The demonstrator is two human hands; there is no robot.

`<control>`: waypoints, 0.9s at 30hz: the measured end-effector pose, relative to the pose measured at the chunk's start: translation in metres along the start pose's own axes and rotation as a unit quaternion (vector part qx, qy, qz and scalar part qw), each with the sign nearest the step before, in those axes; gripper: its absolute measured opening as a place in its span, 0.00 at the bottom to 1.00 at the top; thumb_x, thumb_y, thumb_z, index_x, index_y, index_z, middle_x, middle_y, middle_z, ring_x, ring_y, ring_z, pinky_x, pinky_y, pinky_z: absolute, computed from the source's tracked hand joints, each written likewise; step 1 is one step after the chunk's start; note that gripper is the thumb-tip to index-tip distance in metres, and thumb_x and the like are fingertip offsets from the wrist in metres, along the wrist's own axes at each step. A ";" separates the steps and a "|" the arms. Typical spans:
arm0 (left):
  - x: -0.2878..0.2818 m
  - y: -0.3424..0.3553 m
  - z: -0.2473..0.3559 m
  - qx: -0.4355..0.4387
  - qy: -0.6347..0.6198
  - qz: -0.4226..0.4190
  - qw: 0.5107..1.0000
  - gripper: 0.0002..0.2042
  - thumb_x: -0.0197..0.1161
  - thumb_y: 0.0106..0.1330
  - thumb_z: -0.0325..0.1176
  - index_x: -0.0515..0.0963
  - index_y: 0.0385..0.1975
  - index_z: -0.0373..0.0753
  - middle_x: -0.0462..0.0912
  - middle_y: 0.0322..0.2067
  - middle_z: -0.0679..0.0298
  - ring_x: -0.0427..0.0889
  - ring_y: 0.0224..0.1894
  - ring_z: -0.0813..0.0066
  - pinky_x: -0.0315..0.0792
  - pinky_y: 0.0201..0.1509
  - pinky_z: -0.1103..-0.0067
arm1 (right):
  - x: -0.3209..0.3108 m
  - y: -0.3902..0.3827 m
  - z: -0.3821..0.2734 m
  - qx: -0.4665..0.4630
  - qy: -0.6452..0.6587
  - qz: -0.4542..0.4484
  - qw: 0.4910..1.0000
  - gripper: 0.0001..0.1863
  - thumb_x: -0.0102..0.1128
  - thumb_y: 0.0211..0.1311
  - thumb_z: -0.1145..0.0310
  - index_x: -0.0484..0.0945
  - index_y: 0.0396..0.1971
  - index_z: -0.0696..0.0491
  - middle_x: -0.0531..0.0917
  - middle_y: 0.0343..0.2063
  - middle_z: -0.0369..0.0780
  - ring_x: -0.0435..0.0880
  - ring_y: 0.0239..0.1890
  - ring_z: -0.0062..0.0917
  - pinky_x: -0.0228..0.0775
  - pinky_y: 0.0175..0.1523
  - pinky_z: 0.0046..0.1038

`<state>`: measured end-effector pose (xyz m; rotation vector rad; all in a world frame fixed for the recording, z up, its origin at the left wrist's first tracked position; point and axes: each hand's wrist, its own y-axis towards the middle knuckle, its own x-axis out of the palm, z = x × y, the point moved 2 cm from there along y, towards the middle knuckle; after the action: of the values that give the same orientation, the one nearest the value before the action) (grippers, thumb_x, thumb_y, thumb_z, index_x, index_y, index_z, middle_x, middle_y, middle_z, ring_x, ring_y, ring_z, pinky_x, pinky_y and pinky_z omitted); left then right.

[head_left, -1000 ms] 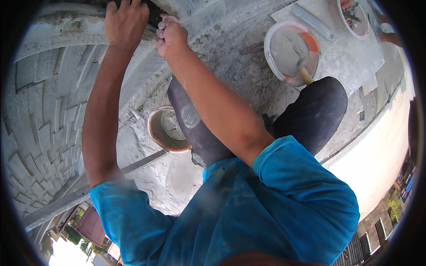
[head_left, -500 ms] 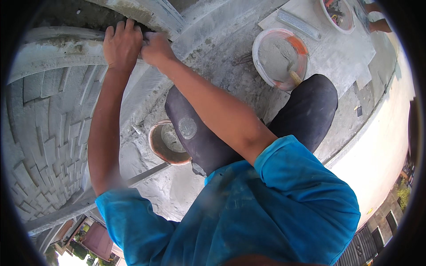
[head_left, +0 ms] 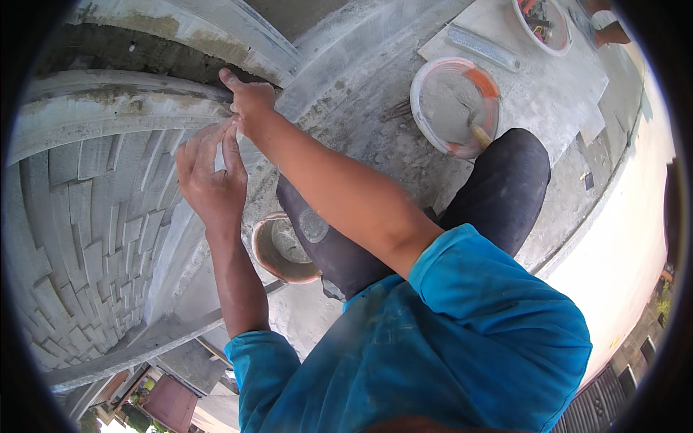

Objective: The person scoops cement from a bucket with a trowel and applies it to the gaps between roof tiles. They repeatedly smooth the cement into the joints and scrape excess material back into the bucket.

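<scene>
Beside the end of a curved grey moulding [head_left: 108,123], my right hand [head_left: 254,101] is curled with its thumb sticking up. Its fingers face away, so whatever it grips is hidden. Just below it is my left hand [head_left: 211,173], dusty with cement. Its thumb and forefinger come together at the tips, close under the right hand, with a gap between them lower down. I cannot make out anything in the pinch. A dark recess [head_left: 123,50] runs above the moulding, and a pale concrete edge [head_left: 224,32] lies beyond it.
Grey stone-clad wall [head_left: 94,209] drops away at the left. A bucket of wet cement [head_left: 451,105] with a wooden handle in it stands right of my hands. Another bucket [head_left: 289,249] is by my knee. A metal profile [head_left: 482,47] and a tool bucket [head_left: 541,25] lie farther off, near someone's feet [head_left: 610,34].
My left hand has come off the recess edge, moving down and right to below the right hand. My right hand has shifted slightly down, its thumb now raised. The view has tilted a little.
</scene>
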<state>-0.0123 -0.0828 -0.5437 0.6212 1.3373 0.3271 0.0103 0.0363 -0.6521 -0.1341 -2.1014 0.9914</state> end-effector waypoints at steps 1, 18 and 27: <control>0.000 -0.013 0.002 -0.026 -0.020 -0.003 0.999 0.04 0.68 0.65 0.29 0.86 0.38 0.41 0.87 0.36 0.63 0.84 0.37 0.68 0.76 0.42 0.72 | 0.003 0.001 0.004 0.045 0.013 0.022 0.999 0.20 0.78 0.54 0.56 0.73 0.26 0.50 0.69 0.17 0.30 0.60 0.13 0.16 0.51 0.20 0.27; 0.126 -0.129 0.131 -0.531 -0.667 -0.109 0.511 0.06 0.60 0.73 0.33 0.76 0.43 0.38 0.78 0.32 0.69 0.73 0.30 0.83 0.67 0.34 0.84 | -0.173 -0.078 -0.110 -0.104 -0.474 -0.145 0.862 0.21 0.71 0.60 0.50 0.75 0.27 0.52 0.76 0.20 0.33 0.71 0.19 0.16 0.60 0.22 0.24; 0.301 -0.132 0.251 -0.637 -0.565 -0.351 0.391 0.38 0.71 0.62 0.35 0.56 0.68 0.30 0.66 0.64 0.47 0.70 0.64 0.47 0.73 0.59 0.54 | -0.415 -0.071 -0.183 -0.110 -0.940 0.216 0.239 0.16 0.56 0.64 0.65 0.75 0.49 0.55 0.79 0.51 0.46 0.80 0.55 0.40 0.75 0.53 0.47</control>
<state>0.2799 -0.0774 -0.8364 -1.0133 -0.3554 0.0619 0.4362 -0.0662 -0.7892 1.0324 -4.6858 1.0728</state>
